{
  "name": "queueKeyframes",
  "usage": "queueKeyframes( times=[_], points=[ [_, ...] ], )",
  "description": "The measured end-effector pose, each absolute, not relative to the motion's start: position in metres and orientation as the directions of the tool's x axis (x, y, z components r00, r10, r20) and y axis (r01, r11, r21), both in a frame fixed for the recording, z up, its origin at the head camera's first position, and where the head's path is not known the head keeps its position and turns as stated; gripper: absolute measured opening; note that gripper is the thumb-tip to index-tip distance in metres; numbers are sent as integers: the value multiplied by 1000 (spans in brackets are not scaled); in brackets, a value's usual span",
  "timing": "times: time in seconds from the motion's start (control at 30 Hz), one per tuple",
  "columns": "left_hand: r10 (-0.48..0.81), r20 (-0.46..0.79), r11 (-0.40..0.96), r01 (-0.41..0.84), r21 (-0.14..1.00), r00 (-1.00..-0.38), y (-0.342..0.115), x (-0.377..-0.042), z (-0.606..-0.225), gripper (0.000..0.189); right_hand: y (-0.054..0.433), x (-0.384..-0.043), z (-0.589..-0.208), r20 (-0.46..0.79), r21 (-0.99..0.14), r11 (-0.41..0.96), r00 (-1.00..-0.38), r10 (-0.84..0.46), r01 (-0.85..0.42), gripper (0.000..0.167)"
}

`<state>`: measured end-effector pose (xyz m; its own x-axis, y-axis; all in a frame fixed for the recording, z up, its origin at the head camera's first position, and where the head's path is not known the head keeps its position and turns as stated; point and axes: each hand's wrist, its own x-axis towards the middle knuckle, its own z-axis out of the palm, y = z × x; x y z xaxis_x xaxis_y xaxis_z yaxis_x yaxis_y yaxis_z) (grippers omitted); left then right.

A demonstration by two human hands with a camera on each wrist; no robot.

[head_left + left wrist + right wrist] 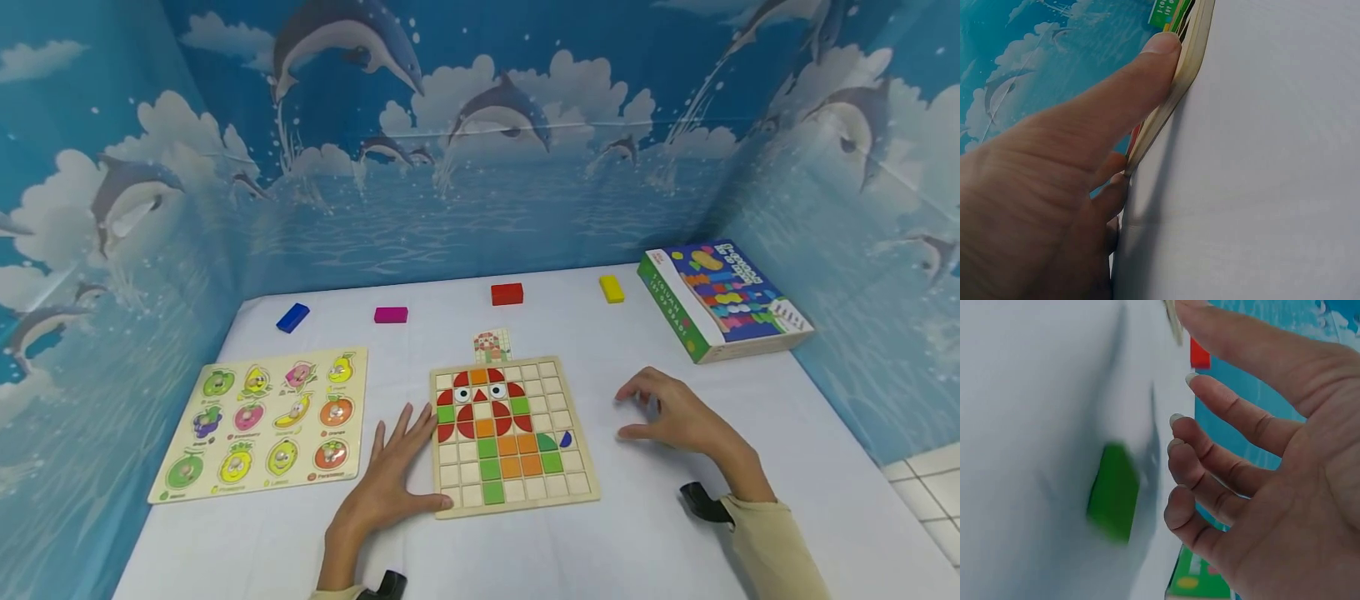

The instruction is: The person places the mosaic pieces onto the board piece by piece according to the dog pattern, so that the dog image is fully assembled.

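A wooden grid board (pixel 551 385) lies on the white table, partly filled with red, green and orange tiles forming an owl-like figure. My left hand (pixel 386 490) rests along its left edge with straight fingers, thumb at the lower left corner; the left wrist view shows the thumb (pixel 1129 81) against the wooden rim. On the board's right side sit a green curved tile (pixel 546 442) and a blue half-round tile (pixel 566 438). My right hand (pixel 678 417) hovers right of the board, fingers loosely bent, holding nothing. In the right wrist view, a green block (pixel 1114 494) lies on the table near it.
A pattern card (pixel 492 345) touches the board's top edge. A fruit puzzle board (pixel 281 392) lies left. Blue (pixel 292 317), magenta (pixel 391 315), red (pixel 507 293) and yellow (pixel 611 289) blocks line the back. A game box (pixel 727 300) stands back right.
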<state>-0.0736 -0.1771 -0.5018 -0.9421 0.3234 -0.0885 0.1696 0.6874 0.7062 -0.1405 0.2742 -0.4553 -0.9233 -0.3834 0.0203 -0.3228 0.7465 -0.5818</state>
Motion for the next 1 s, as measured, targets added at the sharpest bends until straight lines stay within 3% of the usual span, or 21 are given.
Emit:
queueKeyframes(
  times=[0.23, 0.6, 1.0],
  points=[
    [315, -82, 691, 169, 703, -945, -177, -72, -501, 123, 300, -130, -460, -57, -552, 798, -944, -325, -242, 47],
    [314, -96, 692, 158, 705, -945, -176, -74, -502, 124, 310, -128, -461, -99, -563, 800, -944, -313, -206, 28],
    [320, -125, 705, 148, 694, -939, -177, -75, -502, 126, 329, -128, -460, -140, -590, 789, -941, -307, -170, 31]
  ],
)
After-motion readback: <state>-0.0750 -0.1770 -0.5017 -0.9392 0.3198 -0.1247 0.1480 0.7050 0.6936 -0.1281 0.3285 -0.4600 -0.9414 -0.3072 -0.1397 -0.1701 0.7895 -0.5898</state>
